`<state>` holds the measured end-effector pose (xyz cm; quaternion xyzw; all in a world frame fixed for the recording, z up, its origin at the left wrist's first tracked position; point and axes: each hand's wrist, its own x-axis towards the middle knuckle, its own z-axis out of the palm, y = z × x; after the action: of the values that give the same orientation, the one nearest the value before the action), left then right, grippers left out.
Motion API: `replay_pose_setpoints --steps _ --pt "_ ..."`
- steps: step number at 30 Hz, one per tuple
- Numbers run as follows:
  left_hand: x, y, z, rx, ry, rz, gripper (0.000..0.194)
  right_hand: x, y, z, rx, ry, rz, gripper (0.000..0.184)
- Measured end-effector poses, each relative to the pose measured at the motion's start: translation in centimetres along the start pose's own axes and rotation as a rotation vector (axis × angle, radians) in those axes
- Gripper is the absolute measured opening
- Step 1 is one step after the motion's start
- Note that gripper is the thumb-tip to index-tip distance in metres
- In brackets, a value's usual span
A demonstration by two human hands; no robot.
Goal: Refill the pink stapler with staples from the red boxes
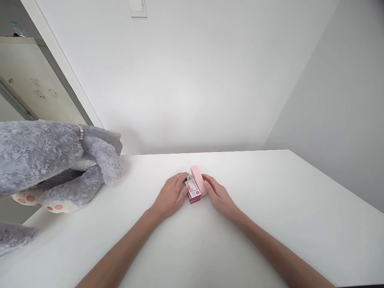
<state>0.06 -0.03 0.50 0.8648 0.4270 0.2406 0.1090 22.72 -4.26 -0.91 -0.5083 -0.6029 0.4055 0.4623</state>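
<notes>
We see the box [193, 189], white above and red at its near edge, near the middle of the desk [192, 248], between the two hands; its layered side suggests that a second one lies beneath it. Its long axis runs away from us, leaning left at the far end. The pink piece [198, 180] stands along its right side, roughly parallel and reaching farther toward the wall; we read the two as touching or nearly so. A small white item [191, 177] shows at the box's far end, too small for us to name.

The left hand [172, 195] is nearer the box, which lies to the right of its grip: the thumb meets the box's left edge and the fingers arch over toward the far end. The right hand [220, 198] is nearer the pink piece, which lies to the left of its grip; the thumb is against it and the fingers curl at its right side. We see contact at both, but with the fingertips partly hidden we are unable to say whether either grip is closed firmly or merely resting.

Both wrists are low, backs of the hands upward, the forearms converging from the near corners. Farther out, we note a grey plush toy [99, 156] at the desk's left and a pale wall [192, 80] behind.
</notes>
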Motion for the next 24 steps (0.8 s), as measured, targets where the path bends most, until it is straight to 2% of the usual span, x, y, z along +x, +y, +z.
replay_pose_setpoints --steps 5,12,18,24 --pt "0.1 -1.3 0.2 0.12 0.053 -0.011 0.049 0.0 0.2 0.0 -0.014 0.008 -0.001 0.055" --pt "0.2 -2.3 -0.2 0.179 0.115 -0.213 0.055 -0.2 0.1 -0.1 -0.021 -0.004 0.016 0.053" --pt "0.2 -3.6 -0.4 0.27 0.161 -0.21 0.044 -0.2 0.3 -0.1 -0.018 0.004 0.019 0.053" --pt "0.1 -4.6 -0.6 0.282 0.229 -0.274 0.035 -0.2 0.5 -0.1 -0.023 -0.001 0.015 0.052"
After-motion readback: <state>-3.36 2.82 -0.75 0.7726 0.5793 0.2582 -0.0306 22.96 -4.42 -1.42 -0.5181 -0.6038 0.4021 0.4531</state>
